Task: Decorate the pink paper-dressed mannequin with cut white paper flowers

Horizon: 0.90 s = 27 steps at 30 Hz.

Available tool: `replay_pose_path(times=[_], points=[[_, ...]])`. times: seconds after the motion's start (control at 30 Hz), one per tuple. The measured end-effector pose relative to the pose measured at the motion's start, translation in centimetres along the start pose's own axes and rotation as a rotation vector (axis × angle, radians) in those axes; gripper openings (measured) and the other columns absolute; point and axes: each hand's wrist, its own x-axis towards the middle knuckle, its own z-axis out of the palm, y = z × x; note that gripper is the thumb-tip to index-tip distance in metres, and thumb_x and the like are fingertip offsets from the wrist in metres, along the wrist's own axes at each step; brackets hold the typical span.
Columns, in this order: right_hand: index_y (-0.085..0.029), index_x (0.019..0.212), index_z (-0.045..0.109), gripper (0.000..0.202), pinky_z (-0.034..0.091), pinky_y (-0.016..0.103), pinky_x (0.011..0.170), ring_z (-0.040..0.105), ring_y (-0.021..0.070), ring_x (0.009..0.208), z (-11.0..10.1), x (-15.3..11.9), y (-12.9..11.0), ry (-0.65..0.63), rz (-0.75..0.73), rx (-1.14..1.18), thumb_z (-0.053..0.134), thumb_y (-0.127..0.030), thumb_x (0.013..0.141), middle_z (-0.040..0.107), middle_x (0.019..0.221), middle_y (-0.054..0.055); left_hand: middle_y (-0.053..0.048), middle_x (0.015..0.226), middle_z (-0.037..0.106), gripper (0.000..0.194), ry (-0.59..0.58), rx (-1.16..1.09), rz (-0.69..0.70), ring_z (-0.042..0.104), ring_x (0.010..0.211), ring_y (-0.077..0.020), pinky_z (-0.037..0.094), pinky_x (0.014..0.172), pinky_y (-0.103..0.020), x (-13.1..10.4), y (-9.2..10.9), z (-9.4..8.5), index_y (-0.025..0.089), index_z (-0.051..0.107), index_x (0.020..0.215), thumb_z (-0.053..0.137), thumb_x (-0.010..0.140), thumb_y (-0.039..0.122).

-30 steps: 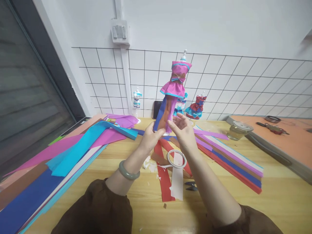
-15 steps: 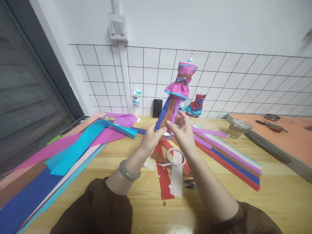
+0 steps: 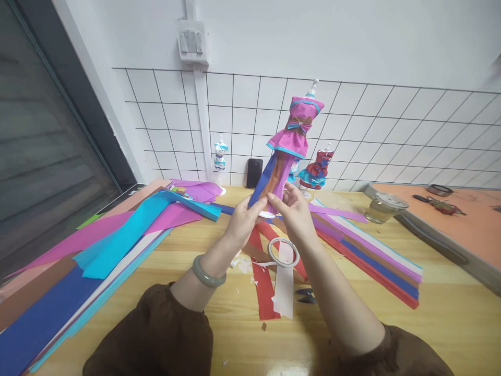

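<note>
A small white mannequin (image 3: pixel 312 91) wears a pink paper dress (image 3: pixel 293 140) with blue trim and a brown-and-blue bow. It leans to the right, raised in front of me. Below the skirt hang a blue crepe paper strip (image 3: pixel 263 180), a brown strip (image 3: pixel 277 177) and a purple strip (image 3: pixel 286 175). My left hand (image 3: pixel 246 216) pinches the lower ends of the blue and brown strips. With thumb and fingers, my right hand (image 3: pixel 296 211) grips the purple strip's lower part beside the brown one. Between the hands the round white base (image 3: pixel 267 214) shows.
A tape roll (image 3: pixel 283 253) lies over red strips (image 3: pixel 266 292) and a white strip (image 3: pixel 284 292), near dark snips (image 3: pixel 306 295). Coloured paper spreads left (image 3: pixel 129 235) and right (image 3: pixel 376 256). Behind stand dressed mannequins (image 3: pixel 319 167), a phone (image 3: pixel 254 173) and a lidded glass cup (image 3: pixel 385 207).
The mannequin in its pink dress has shifted slightly right and up in view. Both hands keep nearly the same hold on the strips.
</note>
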Motion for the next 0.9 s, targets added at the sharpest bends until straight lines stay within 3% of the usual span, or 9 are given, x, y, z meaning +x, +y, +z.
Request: replay_pose_path(times=[0.23,0.4,0.57,0.9], points=[[-0.023,0.101,0.058,0.034,0.046,0.038,0.087,0.062,0.0188,0.088,-0.22,0.03,-0.41,-0.161,0.18,0.183,0.068,-0.032,0.07,0.066,0.099,0.003,-0.006,0.09,0.065,0.028,-0.021,-0.025,-0.026,0.06,0.08,-0.0177,0.05,0.073,-0.034,0.02,0.05,-0.1,0.015,0.062,0.097,0.064,0.072,0.03],[-0.021,0.095,0.059,0.028,0.047,0.034,0.085,0.063,0.017,0.084,-0.28,0.05,-0.47,-0.186,0.227,0.237,0.069,-0.028,0.069,0.067,0.092,0.002,-0.005,0.084,0.065,0.028,0.002,-0.037,-0.042,0.06,0.076,-0.0166,0.051,0.071,-0.035,-0.03,0.14,-0.09,0.014,0.063,0.091,0.067,0.069,0.031],[-0.022,0.098,0.059,0.031,0.048,0.035,0.084,0.064,0.0177,0.084,-0.29,0.14,-0.23,-0.168,0.209,0.215,0.069,-0.029,0.069,0.067,0.094,0.002,-0.005,0.084,0.065,0.03,-0.019,-0.022,-0.035,0.061,0.075,-0.0176,0.052,0.069,-0.035,-0.1,0.15,0.06,0.013,0.063,0.091,0.065,0.071,0.035],[-0.022,0.108,0.054,0.047,0.048,0.04,0.085,0.062,0.0207,0.091,0.3,-0.33,-0.38,-0.009,0.028,0.038,0.071,-0.034,0.065,0.067,0.097,0.005,-0.003,0.077,0.063,0.027,0.013,0.05,-0.004,0.062,0.066,-0.0159,0.054,0.062,-0.034,0.11,-0.05,-0.15,0.013,0.062,0.084,0.063,0.073,0.037]])
